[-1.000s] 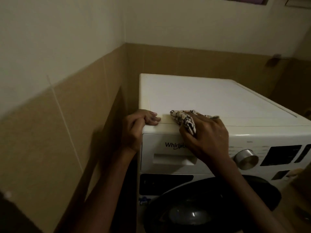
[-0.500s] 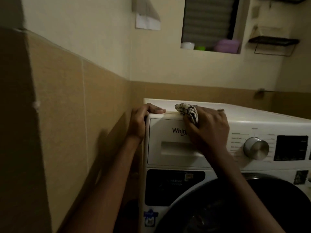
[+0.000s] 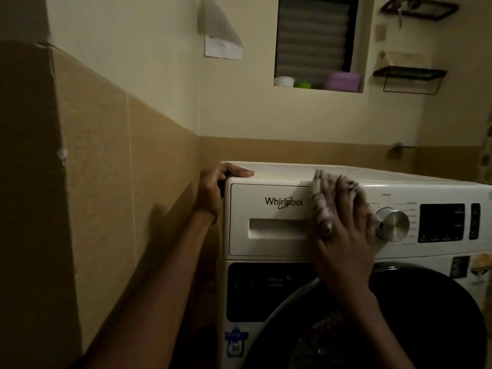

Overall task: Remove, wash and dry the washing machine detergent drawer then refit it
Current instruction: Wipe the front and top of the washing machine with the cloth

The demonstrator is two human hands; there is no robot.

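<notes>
The detergent drawer (image 3: 269, 219) sits closed in the white washing machine (image 3: 426, 187), flush with the front panel, its recessed handle below the Whirlpool logo. My right hand (image 3: 346, 235) presses a patterned cloth (image 3: 323, 206) flat against the front panel at the drawer's right edge, fingers spread over it. My left hand (image 3: 215, 187) grips the machine's top left corner, fingers curled over the top edge.
A tiled wall stands close on the left of the machine. A silver dial (image 3: 394, 225) and dark display (image 3: 442, 222) lie right of my right hand. The dark round door (image 3: 399, 315) is below. A window ledge (image 3: 316, 85) holds small containers; black wall shelves (image 3: 410, 73) hang at upper right.
My right hand with the cloth has slid from the machine's top front edge to the right and down onto the front panel. The view has dropped lower. My left hand stays on the corner.
</notes>
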